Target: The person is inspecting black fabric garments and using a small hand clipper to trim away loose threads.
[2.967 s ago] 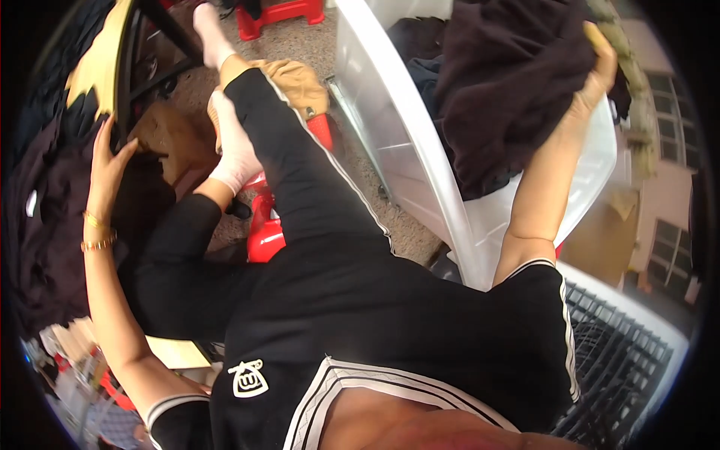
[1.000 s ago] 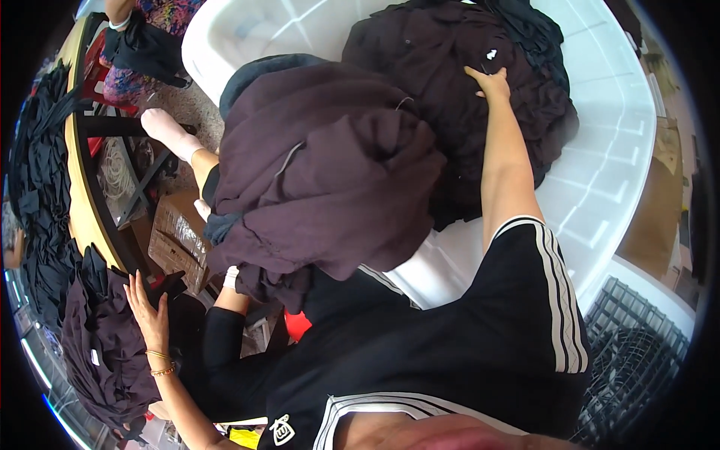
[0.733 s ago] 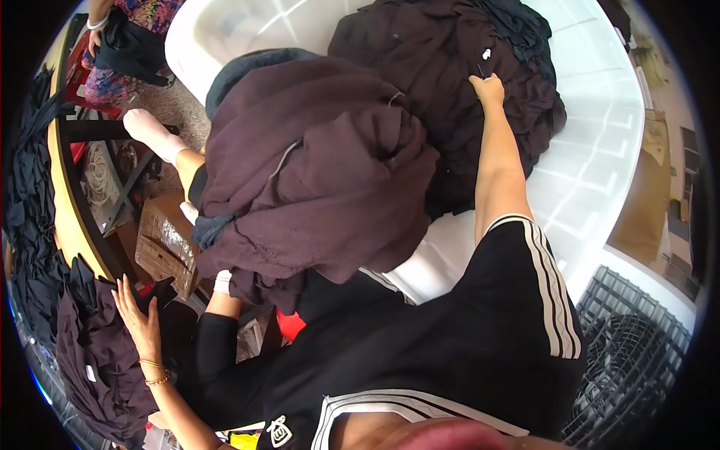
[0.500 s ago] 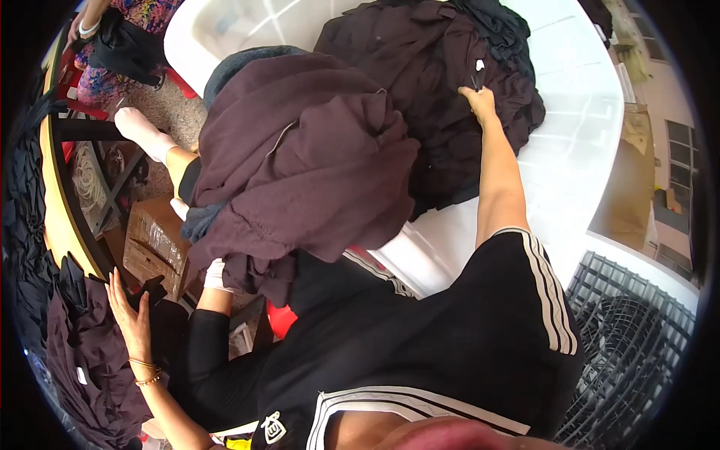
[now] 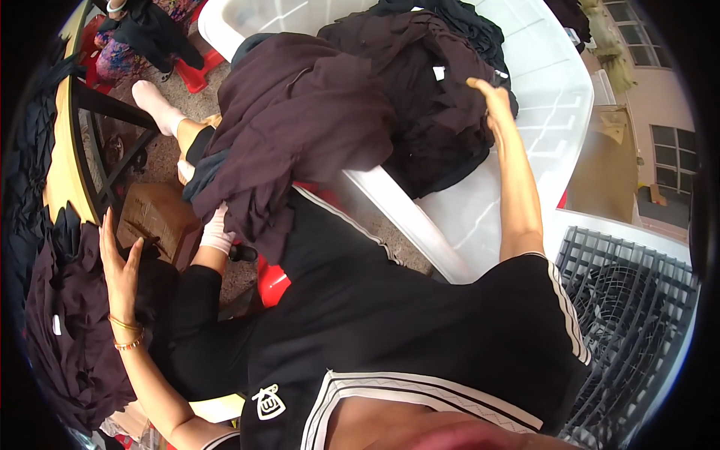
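White tub wall (image 5: 561,124) stands right of your right hand (image 5: 496,103), brown cloth (image 5: 442,112) just left; I cannot tell that hand's grip. Spread-fingered, your left hand (image 5: 120,271) adjoins maroon garments (image 5: 75,337); full folds should grip best.

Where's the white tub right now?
In the head view, the white tub spans upper centre to upper right, dark brown garments piled in it. The right hand is over it; the dark grey grid shows below right.

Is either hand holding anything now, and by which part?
Left hand: open, nothing visibly held. Right hand: at the right edge of the dark brown cloth in the white bin; any hold there is unclear.
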